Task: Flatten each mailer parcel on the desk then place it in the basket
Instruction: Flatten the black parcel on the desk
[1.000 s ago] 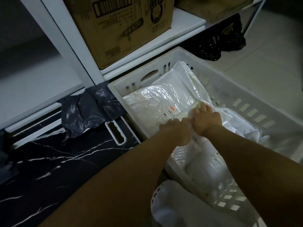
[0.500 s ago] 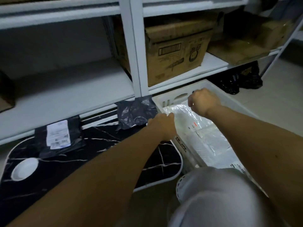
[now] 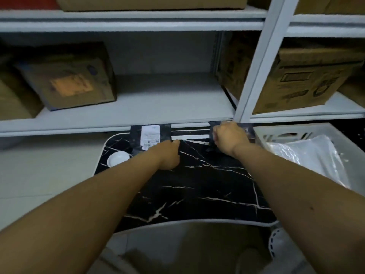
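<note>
The right hand (image 3: 230, 138) is curled into a grip at the far right edge of the tabletop (image 3: 197, 186), fingers closed over a dark mailer (image 3: 247, 129) that barely shows past the knuckles; it looks like a hold on the plastic, though the fingertips are out of sight. The left hand (image 3: 169, 155) sits nearer the middle, fingers bent down at the near edge of a second dark mailer (image 3: 136, 135) with a white label (image 3: 150, 136); whether it pinches the bag or only touches it I cannot tell. To do this step well, I would draw one bag to the open middle of the tabletop, lay it flat, then press with open palms from the centre outward so the air leaves before lifting it. The basket (image 3: 292, 129) stands just right of the tabletop, already holding clear and white mailers (image 3: 308, 155), so the carry is short. A small white dish (image 3: 118, 158) sits near the left edge, worth keeping clear of. The whole view is dim and smeared; the right mailer is mostly hidden by the hand and the shelf post (image 3: 254, 76), and the basket is cut off at the right.
</note>
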`<state>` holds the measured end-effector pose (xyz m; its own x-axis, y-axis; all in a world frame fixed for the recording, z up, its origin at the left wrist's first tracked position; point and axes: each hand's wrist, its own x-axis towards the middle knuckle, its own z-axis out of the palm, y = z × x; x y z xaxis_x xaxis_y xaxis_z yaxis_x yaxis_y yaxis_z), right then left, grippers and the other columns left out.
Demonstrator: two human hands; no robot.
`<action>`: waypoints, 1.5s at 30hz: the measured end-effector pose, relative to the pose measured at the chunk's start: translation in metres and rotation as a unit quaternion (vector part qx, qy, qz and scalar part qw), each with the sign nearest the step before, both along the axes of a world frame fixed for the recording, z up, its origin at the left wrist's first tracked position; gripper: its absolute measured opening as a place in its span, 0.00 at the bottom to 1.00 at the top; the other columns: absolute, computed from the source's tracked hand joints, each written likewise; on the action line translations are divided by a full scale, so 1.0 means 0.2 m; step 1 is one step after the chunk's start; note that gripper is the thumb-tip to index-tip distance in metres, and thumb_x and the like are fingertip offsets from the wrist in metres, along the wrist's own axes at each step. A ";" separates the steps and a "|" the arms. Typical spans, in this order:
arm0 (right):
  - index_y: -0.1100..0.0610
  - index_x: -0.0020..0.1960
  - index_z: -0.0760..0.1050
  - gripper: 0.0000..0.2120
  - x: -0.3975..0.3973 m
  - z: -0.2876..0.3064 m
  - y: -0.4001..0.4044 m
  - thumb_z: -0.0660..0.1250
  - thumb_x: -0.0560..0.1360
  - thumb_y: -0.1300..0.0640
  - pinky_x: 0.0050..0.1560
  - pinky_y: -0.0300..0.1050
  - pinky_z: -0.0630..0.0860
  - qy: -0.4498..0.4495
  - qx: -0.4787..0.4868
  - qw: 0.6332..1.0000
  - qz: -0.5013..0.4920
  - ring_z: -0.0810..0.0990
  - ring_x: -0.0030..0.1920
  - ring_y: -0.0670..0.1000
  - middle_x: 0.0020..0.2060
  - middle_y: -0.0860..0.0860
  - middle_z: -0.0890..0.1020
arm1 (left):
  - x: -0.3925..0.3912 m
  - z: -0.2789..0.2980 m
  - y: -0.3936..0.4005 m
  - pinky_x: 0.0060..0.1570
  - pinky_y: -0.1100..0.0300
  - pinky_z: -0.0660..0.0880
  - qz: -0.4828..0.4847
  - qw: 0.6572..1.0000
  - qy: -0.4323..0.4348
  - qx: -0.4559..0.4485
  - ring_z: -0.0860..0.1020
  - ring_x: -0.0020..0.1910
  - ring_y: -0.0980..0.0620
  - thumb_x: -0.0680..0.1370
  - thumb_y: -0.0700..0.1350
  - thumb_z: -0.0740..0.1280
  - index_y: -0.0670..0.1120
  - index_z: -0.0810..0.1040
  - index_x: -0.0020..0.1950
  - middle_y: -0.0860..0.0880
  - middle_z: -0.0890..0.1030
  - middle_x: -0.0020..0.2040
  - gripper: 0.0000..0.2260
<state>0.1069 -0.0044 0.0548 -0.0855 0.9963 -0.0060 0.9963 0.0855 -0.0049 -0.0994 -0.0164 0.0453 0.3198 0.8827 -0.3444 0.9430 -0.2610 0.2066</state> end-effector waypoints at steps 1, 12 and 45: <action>0.54 0.52 0.77 0.07 -0.08 -0.03 0.01 0.64 0.75 0.60 0.54 0.52 0.75 0.005 -0.005 1.000 0.013 0.72 0.59 0.58 0.56 0.55 0.75 | -0.07 -0.02 0.00 0.66 0.47 0.67 0.011 1.000 0.004 -0.005 0.68 0.68 0.39 0.80 0.46 0.59 0.44 0.59 0.74 0.39 0.67 0.71 0.23; 0.58 0.57 0.74 0.10 -0.65 -0.39 0.12 0.64 0.76 0.59 0.54 0.53 0.73 0.012 -0.074 0.992 0.106 0.70 0.60 0.59 0.56 0.57 0.72 | -0.51 -0.23 0.04 0.63 0.54 0.67 0.074 0.992 0.053 -0.092 0.71 0.67 0.42 0.82 0.44 0.57 0.39 0.67 0.71 0.39 0.71 0.68 0.18; 0.51 0.50 0.80 0.09 -0.53 -0.55 -0.45 0.63 0.74 0.56 0.53 0.44 0.77 0.068 -0.066 0.990 0.108 0.79 0.52 0.51 0.51 0.49 0.82 | -0.37 -0.40 -0.13 0.54 0.51 0.74 0.380 0.858 -0.315 -0.142 0.77 0.54 0.41 0.80 0.46 0.63 0.35 0.72 0.62 0.38 0.78 0.58 0.16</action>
